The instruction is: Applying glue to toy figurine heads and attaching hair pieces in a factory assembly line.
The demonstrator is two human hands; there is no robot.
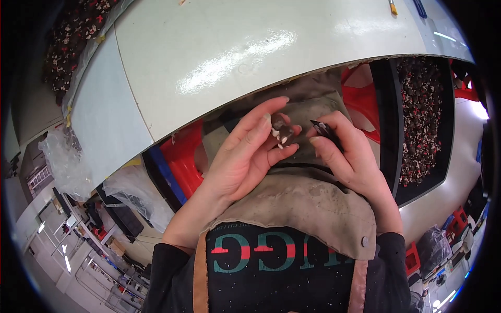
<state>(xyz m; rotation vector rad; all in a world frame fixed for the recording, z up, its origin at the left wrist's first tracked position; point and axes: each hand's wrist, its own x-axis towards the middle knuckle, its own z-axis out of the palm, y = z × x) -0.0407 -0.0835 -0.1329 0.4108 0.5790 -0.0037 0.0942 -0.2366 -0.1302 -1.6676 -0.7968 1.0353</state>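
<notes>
Over my lap, my left hand (pixel 242 151) holds a small dark brown moulded piece (pixel 282 131) with cream-white parts. The piece rests against the fingers, which curve around it. Just to the right, my right hand (pixel 347 148) is closed around a small dark hand tool (pixel 324 130). Its pointed tip angles up and left toward the piece, with a gap between them. Most of the tool is hidden in the palm, so its exact kind does not show. A brown apron (pixel 297 201) spreads beneath both hands.
The white tabletop (pixel 172 47) curves along the far side. A black tray (pixel 443 151) at the right holds many small dark pieces with red and white; a similar heap (pixel 78 39) lies far left. Clear plastic bags (pixel 68 161) hang at the left. A yellow-tipped brush (pixel 393 8) lies far right.
</notes>
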